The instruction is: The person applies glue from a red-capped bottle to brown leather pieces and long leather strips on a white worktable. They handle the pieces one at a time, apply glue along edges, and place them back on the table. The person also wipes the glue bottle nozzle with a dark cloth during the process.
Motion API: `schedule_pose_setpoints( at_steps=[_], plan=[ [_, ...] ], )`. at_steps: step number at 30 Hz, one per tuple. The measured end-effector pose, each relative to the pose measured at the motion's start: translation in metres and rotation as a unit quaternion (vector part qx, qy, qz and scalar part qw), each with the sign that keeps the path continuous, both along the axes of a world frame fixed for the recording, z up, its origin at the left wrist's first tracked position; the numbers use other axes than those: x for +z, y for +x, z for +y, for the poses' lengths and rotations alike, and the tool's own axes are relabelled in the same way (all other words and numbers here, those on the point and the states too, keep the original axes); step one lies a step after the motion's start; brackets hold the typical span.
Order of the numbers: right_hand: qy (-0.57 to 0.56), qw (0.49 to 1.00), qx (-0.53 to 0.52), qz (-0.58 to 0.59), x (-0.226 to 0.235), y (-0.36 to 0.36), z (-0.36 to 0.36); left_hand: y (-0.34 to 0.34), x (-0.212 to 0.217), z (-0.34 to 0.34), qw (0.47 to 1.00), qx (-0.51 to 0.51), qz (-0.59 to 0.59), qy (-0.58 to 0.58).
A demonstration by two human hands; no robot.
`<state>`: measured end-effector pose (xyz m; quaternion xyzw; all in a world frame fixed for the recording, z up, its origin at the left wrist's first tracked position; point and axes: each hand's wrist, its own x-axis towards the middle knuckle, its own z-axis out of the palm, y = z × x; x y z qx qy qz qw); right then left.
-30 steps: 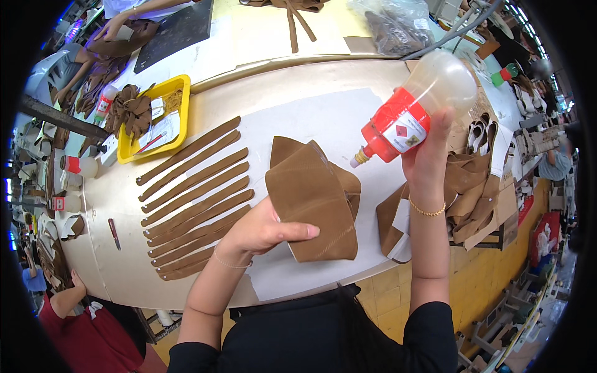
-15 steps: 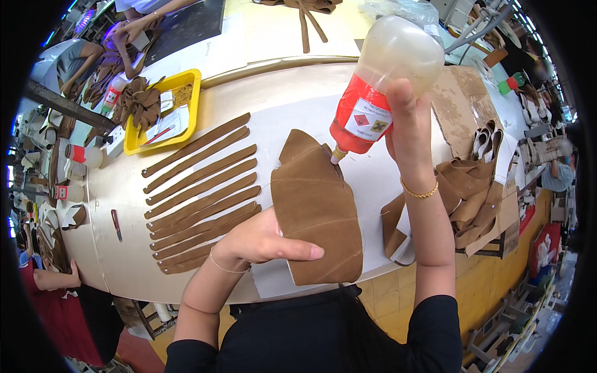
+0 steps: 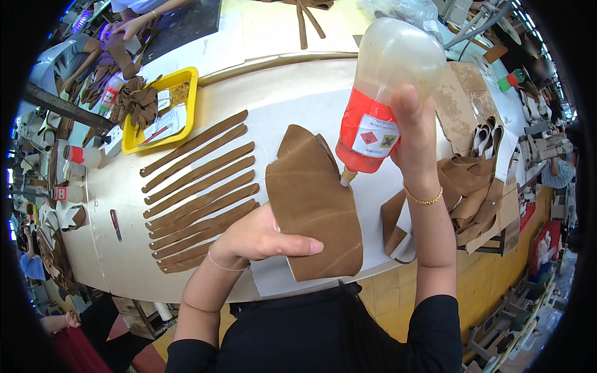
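Left hand (image 3: 261, 239) is clamped on brown piece (image 3: 314, 211) at its 8 o'clock, over table (image 3: 127, 255) toward 5 o'clock, apparently for steadiness, while bottle (image 3: 379, 99) is gripped by right hand (image 3: 418, 140), apart, nozzle (image 3: 349, 177) tipped down by piece's 1 o'clock edge, presumably for flow.

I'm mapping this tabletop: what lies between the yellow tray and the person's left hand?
The row of brown strips lies on the table between the yellow tray and the left hand, which holds a brown piece; the head view shows this.
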<state>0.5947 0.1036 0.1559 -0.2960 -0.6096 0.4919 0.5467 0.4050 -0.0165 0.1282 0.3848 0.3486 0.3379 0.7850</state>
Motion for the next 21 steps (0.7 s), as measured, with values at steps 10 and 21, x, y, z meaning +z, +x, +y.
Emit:
schedule_pose_setpoints(
  at_steps=[10,21],
  plan=[
    [0.024,1.000,0.000,-0.012,0.003,0.009,-0.014,0.003,0.004,0.005,1.000,0.005,-0.023,-0.018],
    [0.041,0.998,0.051,0.006,0.013,0.016,-0.023,0.000,0.010,0.006,0.995,0.009,-0.082,-0.061]
  ],
)
